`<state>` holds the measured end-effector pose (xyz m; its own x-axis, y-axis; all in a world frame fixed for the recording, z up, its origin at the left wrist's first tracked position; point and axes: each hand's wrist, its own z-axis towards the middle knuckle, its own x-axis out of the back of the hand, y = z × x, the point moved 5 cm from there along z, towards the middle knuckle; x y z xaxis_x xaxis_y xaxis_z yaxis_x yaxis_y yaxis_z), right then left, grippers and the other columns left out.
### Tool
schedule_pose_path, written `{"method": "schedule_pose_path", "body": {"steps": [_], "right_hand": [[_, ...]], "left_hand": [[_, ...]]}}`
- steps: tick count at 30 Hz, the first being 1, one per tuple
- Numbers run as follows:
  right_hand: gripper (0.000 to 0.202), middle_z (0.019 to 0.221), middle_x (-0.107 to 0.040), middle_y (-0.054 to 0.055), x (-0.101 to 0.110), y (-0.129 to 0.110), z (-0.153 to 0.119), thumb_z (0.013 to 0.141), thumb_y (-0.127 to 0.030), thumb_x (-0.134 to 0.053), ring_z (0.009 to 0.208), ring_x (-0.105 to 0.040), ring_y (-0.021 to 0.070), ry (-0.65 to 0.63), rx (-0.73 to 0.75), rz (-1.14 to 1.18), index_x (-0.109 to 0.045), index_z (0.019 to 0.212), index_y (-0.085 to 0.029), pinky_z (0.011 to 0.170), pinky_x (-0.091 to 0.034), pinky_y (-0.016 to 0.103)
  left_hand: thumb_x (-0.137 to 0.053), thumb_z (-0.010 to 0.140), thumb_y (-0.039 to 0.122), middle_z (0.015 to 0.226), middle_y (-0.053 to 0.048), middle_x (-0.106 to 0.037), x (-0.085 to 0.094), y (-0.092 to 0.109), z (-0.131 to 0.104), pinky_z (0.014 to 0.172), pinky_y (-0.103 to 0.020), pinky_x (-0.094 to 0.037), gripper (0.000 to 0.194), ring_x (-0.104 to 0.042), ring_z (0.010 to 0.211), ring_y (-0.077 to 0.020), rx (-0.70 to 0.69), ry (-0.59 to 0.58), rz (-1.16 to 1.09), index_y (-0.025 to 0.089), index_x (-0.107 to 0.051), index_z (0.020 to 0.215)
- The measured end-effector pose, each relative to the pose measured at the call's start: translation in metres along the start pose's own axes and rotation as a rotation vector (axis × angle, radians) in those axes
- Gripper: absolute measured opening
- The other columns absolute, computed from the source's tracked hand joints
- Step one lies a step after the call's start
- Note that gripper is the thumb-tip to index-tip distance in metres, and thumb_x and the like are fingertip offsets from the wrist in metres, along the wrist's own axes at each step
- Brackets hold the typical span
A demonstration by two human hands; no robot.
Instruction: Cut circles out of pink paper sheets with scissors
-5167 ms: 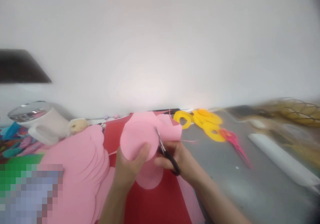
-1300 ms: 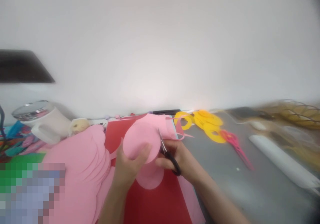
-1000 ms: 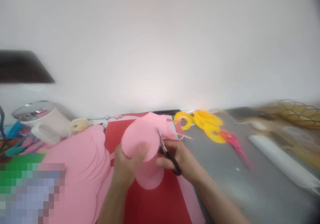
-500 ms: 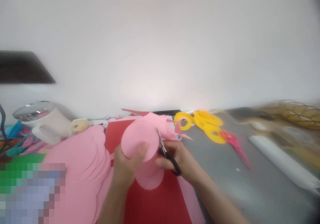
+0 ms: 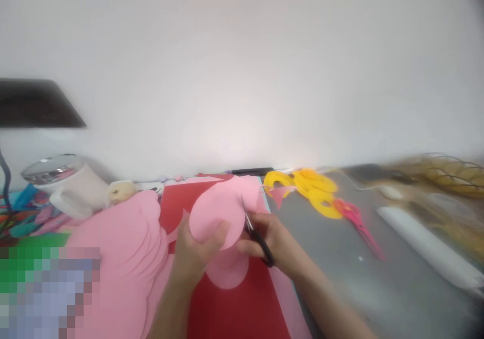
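Note:
My left hand (image 5: 198, 246) grips a round pink paper piece (image 5: 215, 210), with the thumb across its front. Black-handled scissors (image 5: 257, 241) are in my right hand (image 5: 274, 238), their blades at the right edge of the pink piece. Below it, another pink paper circle (image 5: 229, 273) lies on red paper (image 5: 234, 309). Behind the held piece are pink paper (image 5: 249, 190) and a loose pink offcut (image 5: 280, 195). The fingers of my left hand behind the paper are hidden.
To the left lies a stack of pink cloud-shaped paper cutouts (image 5: 117, 248), with a white mug (image 5: 77, 190) beyond it. Yellow paper rings (image 5: 315, 190) and pink scissors (image 5: 359, 225) lie to the right on the grey table (image 5: 336, 283), near a white roll-like object (image 5: 423, 246).
The held pink piece has shifted slightly right and tilted. The long offcut strips behind it have changed position, and one curled strip at the right now hangs as a small triangle.

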<state>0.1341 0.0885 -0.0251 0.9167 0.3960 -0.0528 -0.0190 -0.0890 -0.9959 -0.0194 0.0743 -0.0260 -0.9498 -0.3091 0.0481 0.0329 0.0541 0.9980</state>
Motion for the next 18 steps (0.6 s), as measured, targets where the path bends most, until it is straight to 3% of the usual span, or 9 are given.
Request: {"method": "schedule_pose_path", "body": {"steps": [5, 18], "right_hand": [[0.047, 0.055, -0.037, -0.006, 0.0018, 0.0049, -0.0005, 0.057, -0.048, -0.087, 0.053, -0.029, 0.0081, 0.007, -0.006, -0.020, -0.055, 0.065, -0.014, 0.048, -0.025, 0.022], [0.048, 0.055, -0.038, -0.006, 0.0005, 0.0023, -0.0020, 0.056, -0.052, -0.086, 0.054, -0.029, 0.0085, 0.017, -0.036, -0.022, -0.058, 0.068, -0.015, 0.049, -0.024, 0.023]], "left_hand": [[-0.077, 0.058, 0.041, 0.087, -0.014, -0.074, 0.0006, -0.0023, 0.0016, 0.061, -0.033, -0.055, 0.049, -0.069, 0.079, -0.0281, 0.000, 0.000, 0.004, 0.009, -0.070, 0.095], [-0.076, 0.059, 0.038, 0.064, -0.005, -0.067, 0.0001, 0.0064, 0.0000, 0.051, -0.027, -0.050, 0.027, -0.064, 0.061, -0.0207, -0.073, 0.046, -0.042, 0.015, -0.067, 0.070]]}}
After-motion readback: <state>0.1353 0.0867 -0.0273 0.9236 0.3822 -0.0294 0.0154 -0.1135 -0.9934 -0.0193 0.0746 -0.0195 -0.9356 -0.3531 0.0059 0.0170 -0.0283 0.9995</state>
